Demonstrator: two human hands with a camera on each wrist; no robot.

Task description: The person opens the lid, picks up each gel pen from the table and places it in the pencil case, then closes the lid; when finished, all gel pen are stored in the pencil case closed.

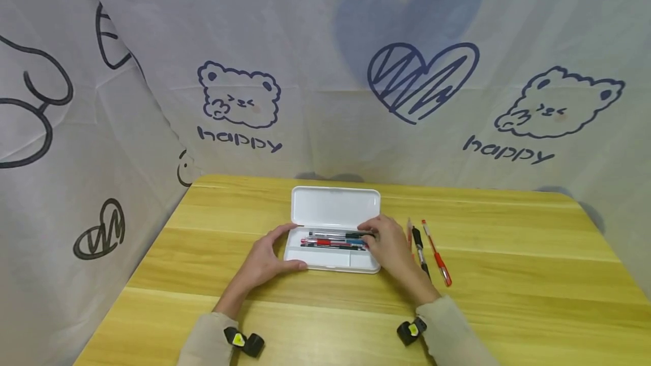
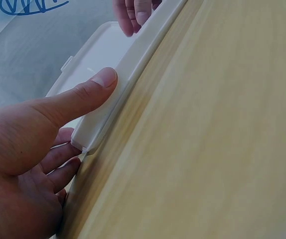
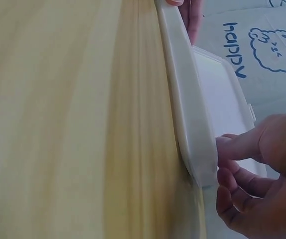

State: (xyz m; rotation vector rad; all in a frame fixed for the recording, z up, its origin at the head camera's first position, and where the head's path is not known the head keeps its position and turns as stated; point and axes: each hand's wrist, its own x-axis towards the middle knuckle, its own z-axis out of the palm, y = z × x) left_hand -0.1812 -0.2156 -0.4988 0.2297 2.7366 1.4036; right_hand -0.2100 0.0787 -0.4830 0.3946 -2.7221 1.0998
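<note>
An open white pencil case (image 1: 315,257) lies on the table, its lid (image 1: 335,207) tipped back. Several pens, including a red one (image 1: 324,242) and a clear one with a black end (image 1: 330,235), lie lengthwise inside. My left hand (image 1: 265,258) grips the case's left end, thumb on the front wall and fingers behind the corner. At the right end, my right hand (image 1: 387,244) has thumb and index finger around the end of the black-ended pen; its other fingers are curled at the case's outer end in the right wrist view. The fingertips' contact is partly hidden.
Right of the case, a red-capped pen (image 1: 438,258), a black pen (image 1: 420,247) and another reddish pen (image 1: 409,233) lie on the wooden table (image 1: 508,275). A printed white cloth (image 1: 325,129) hangs behind the table's far edge.
</note>
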